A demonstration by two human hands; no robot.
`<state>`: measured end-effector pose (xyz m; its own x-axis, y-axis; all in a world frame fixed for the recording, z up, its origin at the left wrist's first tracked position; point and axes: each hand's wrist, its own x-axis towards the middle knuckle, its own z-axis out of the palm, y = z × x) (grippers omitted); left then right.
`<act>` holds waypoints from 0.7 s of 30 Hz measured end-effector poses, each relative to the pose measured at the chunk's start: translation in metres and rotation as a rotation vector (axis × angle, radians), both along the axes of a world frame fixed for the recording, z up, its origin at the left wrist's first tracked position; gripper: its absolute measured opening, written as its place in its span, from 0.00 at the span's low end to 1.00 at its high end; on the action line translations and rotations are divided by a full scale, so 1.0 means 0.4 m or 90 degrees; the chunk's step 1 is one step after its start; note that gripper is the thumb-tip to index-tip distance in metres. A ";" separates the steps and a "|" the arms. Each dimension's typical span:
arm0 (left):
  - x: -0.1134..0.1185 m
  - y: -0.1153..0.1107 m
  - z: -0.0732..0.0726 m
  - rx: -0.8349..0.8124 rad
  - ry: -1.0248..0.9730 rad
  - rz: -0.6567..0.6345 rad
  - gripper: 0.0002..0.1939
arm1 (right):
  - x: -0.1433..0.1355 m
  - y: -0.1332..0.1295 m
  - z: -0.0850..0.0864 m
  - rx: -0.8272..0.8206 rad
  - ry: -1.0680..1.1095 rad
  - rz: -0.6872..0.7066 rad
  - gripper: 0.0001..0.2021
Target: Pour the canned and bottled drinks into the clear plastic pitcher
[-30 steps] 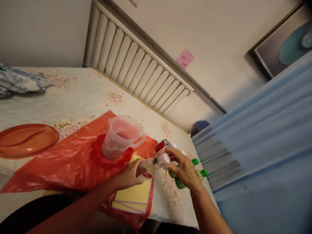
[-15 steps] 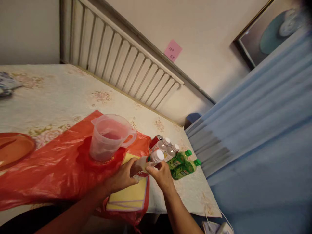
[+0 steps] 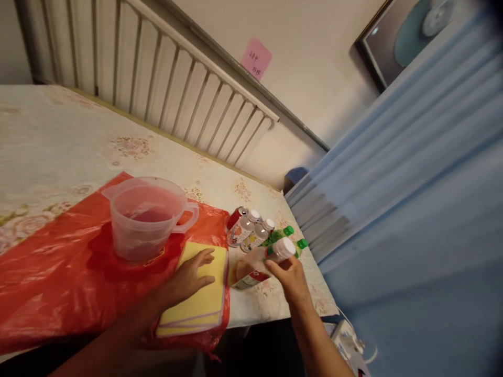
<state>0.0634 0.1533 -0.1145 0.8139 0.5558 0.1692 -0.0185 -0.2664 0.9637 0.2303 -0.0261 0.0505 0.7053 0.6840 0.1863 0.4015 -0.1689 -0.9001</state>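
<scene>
My right hand point(image 3: 293, 277) grips a clear plastic bottle point(image 3: 253, 268) near its white cap, the bottle tilted with its base toward the left. Fingers apart and holding nothing, my left hand point(image 3: 192, 277) hovers over a stack of yellow cloths point(image 3: 200, 309). Left of the cloths, a translucent measuring jug point(image 3: 143, 225) stands on a red plastic bag point(image 3: 58, 293), its handle to the right. Just beyond the held bottle are two white-capped bottles point(image 3: 247, 230), a red can point(image 3: 237, 215) and green-capped bottles point(image 3: 288, 231), the latter partly hidden.
A flowered tablecloth point(image 3: 70, 141) covers the table, with a white radiator point(image 3: 173, 78) behind it. On the right hangs a blue curtain point(image 3: 412, 183). A power strip with cables point(image 3: 348, 337) lies below the table's right edge.
My left hand has let go of the bottle and sits apart from it. My right hand has carried the bottle rightward, off the cloths. The view has shifted right.
</scene>
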 end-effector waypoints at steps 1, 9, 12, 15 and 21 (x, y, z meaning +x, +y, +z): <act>0.002 0.004 -0.011 0.019 0.010 0.018 0.30 | 0.026 -0.025 0.005 0.004 -0.005 -0.023 0.16; 0.000 0.033 -0.077 0.360 0.091 0.196 0.14 | 0.182 -0.200 0.050 -0.053 -0.079 -0.214 0.20; -0.004 0.024 -0.078 0.479 0.112 0.175 0.13 | 0.244 -0.246 0.035 -0.082 -0.120 -0.250 0.21; -0.009 0.017 -0.066 0.533 0.158 0.163 0.13 | 0.311 -0.277 -0.003 -0.100 -0.137 -0.258 0.23; 0.005 -0.009 -0.016 0.584 0.337 0.147 0.12 | 0.399 -0.292 -0.067 -0.089 -0.142 -0.230 0.21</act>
<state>0.0655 0.1496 -0.1209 0.7981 0.5452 0.2564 0.4836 -0.8335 0.2672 0.3898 -0.1430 0.0238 0.8568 0.4303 0.2841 0.4760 -0.4481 -0.7567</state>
